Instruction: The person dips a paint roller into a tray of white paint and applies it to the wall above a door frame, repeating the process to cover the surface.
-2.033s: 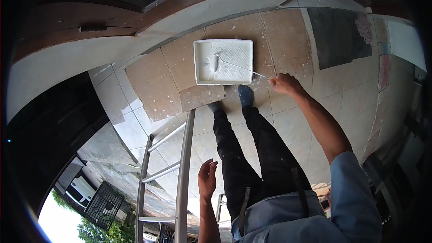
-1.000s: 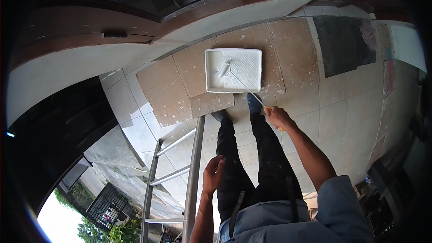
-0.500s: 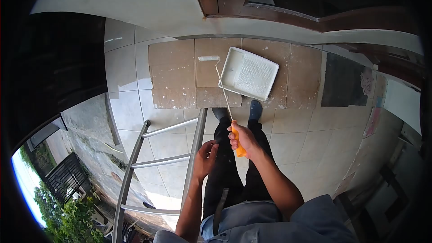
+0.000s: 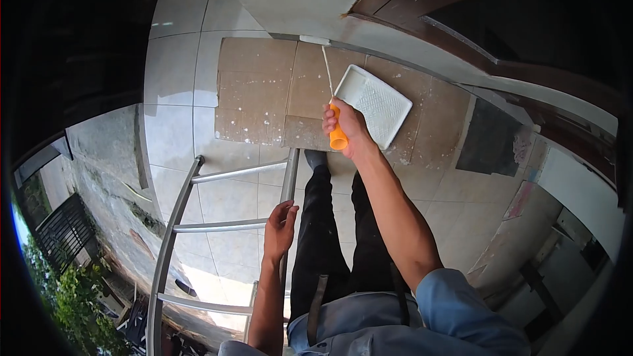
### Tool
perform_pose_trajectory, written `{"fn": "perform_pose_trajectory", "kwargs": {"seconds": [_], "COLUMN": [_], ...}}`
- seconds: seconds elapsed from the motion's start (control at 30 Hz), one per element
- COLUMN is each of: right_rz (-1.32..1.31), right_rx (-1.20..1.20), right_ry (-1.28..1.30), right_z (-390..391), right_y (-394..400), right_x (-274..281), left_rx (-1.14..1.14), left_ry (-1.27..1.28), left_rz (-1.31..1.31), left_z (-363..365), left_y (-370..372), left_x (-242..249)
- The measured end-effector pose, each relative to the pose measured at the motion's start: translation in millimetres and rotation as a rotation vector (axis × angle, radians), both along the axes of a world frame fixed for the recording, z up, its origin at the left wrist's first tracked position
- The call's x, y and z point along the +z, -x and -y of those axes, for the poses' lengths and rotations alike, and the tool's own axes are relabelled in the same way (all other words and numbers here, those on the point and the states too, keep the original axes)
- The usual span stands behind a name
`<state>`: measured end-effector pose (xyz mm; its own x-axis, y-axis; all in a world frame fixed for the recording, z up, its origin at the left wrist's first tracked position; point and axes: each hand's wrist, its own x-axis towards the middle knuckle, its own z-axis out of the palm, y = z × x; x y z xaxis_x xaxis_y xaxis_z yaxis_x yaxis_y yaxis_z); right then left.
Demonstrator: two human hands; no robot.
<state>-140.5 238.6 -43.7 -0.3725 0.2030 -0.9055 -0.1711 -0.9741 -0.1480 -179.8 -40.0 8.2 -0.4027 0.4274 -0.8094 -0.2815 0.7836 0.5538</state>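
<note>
My right hand [image 4: 349, 128] is wrapped round the orange handle of a paint roller [image 4: 338, 138]. Its thin wire frame reaches away from me, and the white roller sleeve [image 4: 314, 39] is up at the foot of the wall. Beside that hand, a white paint tray [image 4: 403, 104] coated in white paint lies at an angle on spotted brown cardboard [image 4: 254, 86]. My left hand [image 4: 280, 231] holds nothing, its fingers loosely bent and apart, right by the side rail of an aluminium ladder [image 4: 214, 227].
The ladder stands to my left on pale floor tiles [image 4: 173, 128]. Ahead is a pale wall [image 4: 310, 0] with a brown wooden frame [image 4: 395, 6] at the right. A dark mat [image 4: 491, 137] lies right of the cardboard. Plants [image 4: 69, 283] show at the lower left.
My right hand has moved forward, taking the roller from over the cardboard to the foot of the wall. My left hand has shifted slightly left along the ladder, and the view has turned.
</note>
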Motion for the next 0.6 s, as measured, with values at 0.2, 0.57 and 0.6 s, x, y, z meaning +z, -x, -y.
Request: {"fn": "perform_pose_trajectory", "kwargs": {"seconds": [0.2,0.57,0.6], "right_rz": [-0.005,-0.013,-0.022], "right_rx": [0.040,0.053,0.054], "right_ry": [-0.029,-0.110,-0.115], "right_z": [17.0,-0.4,-2.9], "right_y": [-35.0,-5.0,-0.9], "right_x": [123.7,-13.7,-15.8], "left_rx": [0.012,-0.004,0.001], "left_ry": [0.021,-0.006,0.001], "left_rz": [0.028,0.007,0.015], "left_z": [11.4,20.0,21.4], "left_y": [10.6,25.2,25.6], "left_x": [-8.5,-12.0,-11.1]}}
